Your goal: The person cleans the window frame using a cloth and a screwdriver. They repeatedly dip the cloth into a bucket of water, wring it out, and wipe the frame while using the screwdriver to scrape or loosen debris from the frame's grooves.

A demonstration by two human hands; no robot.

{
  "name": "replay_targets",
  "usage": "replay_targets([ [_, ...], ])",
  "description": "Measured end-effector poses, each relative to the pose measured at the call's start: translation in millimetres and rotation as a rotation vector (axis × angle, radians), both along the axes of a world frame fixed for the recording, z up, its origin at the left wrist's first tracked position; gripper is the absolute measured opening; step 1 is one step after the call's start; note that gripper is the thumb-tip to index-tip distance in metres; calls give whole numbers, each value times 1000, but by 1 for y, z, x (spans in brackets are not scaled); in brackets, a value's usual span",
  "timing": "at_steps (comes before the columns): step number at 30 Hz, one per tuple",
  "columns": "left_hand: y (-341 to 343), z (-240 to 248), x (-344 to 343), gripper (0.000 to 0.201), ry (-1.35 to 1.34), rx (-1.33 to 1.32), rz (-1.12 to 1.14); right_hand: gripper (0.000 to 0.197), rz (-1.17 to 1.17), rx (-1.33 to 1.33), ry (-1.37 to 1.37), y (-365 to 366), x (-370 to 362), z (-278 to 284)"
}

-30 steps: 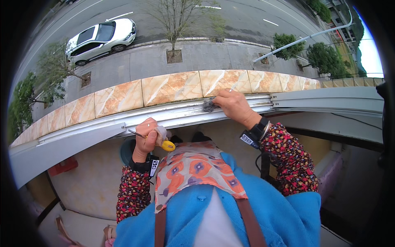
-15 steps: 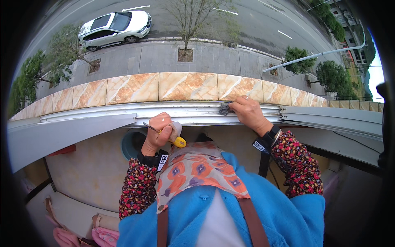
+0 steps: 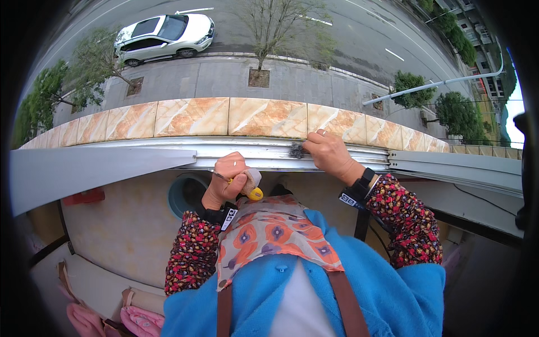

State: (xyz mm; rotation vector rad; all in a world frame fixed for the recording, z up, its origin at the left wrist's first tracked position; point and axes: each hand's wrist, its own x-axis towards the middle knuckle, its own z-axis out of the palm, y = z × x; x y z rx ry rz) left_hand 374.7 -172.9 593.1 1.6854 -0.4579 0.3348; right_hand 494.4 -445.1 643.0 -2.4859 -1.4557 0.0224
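A white metal sliding-window track (image 3: 247,151) runs across in front of me. My right hand (image 3: 332,156) is closed on a dark grey wad of steel wool (image 3: 297,150), which rests against the track's grooves. Closed in a fist, my left hand (image 3: 227,178) sits at the track's inner edge. It holds a screwdriver (image 3: 256,194) with a yellow handle, whose thin metal shaft points away to the left. A whitish, crumpled cloth or pad (image 3: 254,178) is also tucked in that fist; its exact kind is unclear.
Marbled orange-and-cream tiles (image 3: 268,117) form the ledge beyond the track, high above a street with a parked white car (image 3: 165,36). Sash frames (image 3: 106,171) flank the opening. A blue bucket (image 3: 178,196) and a red object (image 3: 84,196) stand below, left.
My right hand has slid the steel wool a little to the left along the track. The left hand keeps its hold in about the same place. The whole view has shifted slightly.
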Motion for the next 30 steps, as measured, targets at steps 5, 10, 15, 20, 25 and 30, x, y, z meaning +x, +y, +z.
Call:
replay_targets([
  [5, -2, 0, -3, 45, -13, 25, 66, 10, 229, 290, 50, 137, -10, -33],
  [10, 1, -4, -3, 42, -58, 49, 17, 9, 127, 6, 82, 82, -3, -9],
  [15, 2, -5, -2, 40, -89, 71, 19, 10, 208, 113, 48, 114, -5, -17],
  [20, 2, -4, -5, 40, -51, 64, 6, 9, 188, 169, 83, 125, -6, -25],
  [25, 2, -6, -4, 39, -64, 98, 7, 8, 61, -100, 75, 59, -2, -8],
  [30, 1, -7, -3, 27, -86, 29, 14, 7, 145, 150, 81, 112, -4, -24],
])
